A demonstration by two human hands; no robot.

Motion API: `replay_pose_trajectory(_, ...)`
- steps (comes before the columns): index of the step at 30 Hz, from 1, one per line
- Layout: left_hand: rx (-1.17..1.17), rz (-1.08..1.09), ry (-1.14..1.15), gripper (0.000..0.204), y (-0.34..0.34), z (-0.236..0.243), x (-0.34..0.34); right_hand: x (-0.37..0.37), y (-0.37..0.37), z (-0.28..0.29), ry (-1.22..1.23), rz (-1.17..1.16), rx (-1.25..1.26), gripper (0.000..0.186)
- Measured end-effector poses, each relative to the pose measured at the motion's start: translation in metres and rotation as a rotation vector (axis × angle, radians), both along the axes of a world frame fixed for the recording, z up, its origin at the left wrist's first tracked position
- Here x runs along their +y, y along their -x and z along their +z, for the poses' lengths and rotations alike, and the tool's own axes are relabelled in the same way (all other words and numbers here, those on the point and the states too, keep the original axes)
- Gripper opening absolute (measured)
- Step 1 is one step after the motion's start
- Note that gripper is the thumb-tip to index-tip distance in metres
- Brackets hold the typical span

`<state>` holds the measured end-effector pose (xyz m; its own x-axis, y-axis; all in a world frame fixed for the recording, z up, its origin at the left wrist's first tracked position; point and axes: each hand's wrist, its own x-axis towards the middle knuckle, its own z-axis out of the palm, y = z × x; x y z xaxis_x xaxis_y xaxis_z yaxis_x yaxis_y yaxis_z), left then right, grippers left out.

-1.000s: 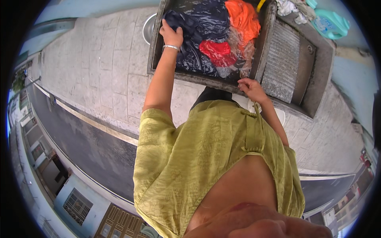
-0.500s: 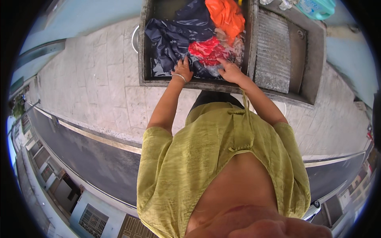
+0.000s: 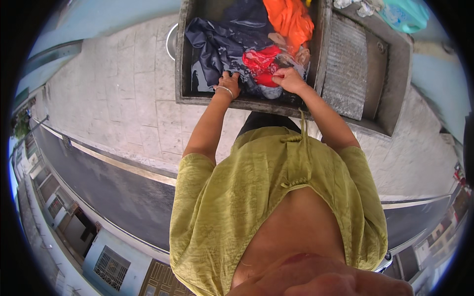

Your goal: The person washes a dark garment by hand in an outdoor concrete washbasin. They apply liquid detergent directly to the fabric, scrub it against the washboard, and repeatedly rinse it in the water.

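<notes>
Pale slab paving [image 3: 128, 89] — dark road [image 3: 113, 192] alongside, barred window [image 3: 111, 267] beyond — light-blue wall [image 3: 437, 98] at right, soft daylight.

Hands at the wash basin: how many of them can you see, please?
2. The left hand is spread beside or on the dark blue cloth, near the basin's front wall; the right hand is at the red cloth. No other hand shows.

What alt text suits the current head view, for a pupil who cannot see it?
Seen from above, a person's right hand touches red cloth in a grey basin of water, while the left hand is spread at navy cloth. Orange cloth lies farther back, and a ribbed slab adjoins the basin on the right.
</notes>
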<state>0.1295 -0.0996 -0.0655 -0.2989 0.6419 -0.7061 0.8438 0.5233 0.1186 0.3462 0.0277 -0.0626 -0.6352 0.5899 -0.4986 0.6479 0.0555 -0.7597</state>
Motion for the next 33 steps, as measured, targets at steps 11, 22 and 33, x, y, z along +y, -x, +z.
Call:
replay_pose_trajectory(11,-0.186,0.151,-0.167,0.064,0.008,-0.023,0.004,0.053,0.020,0.155,0.108,-0.470,0.707,0.006)
replay_pose_trajectory(22,-0.115,0.211,-0.132,0.102,0.029,0.017,0.008,0.074,0.004,0.193,0.129,-0.549,1.142,0.010)
replay_pose_trajectory(33,-0.069,0.031,-0.276,0.056,0.063,-0.011,-0.030,0.119,0.004,0.232,0.065,-0.552,1.398,0.010)
